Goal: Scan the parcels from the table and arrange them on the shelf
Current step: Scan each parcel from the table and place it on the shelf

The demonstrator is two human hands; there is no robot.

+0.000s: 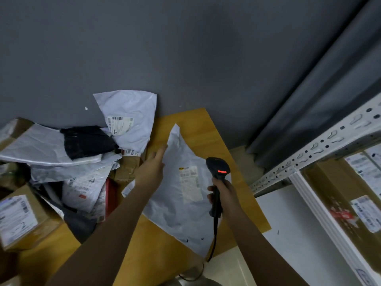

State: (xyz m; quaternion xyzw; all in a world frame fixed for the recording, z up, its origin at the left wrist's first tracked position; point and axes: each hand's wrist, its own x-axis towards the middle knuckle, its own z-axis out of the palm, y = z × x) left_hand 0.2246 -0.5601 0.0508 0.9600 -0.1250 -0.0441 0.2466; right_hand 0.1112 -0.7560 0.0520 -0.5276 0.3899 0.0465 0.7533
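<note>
A white poly-bag parcel (pixel 177 205) lies flat on the wooden table (pixel 208 129), its shipping label (pixel 190 183) facing up. My left hand (pixel 153 167) rests with straight fingers on the parcel's left edge. My right hand (pixel 223 193) grips a black barcode scanner (pixel 217 172) by its handle. The scanner's head glows red and hangs just right of the label. Its cable drops off the table's front edge.
A heap of white and black mailer bags (pixel 86 153) and cardboard boxes (pixel 22 219) covers the table's left side. A white metal shelf (pixel 321 145) stands at the right with labelled boxes (pixel 354 205) on it. A grey wall is behind.
</note>
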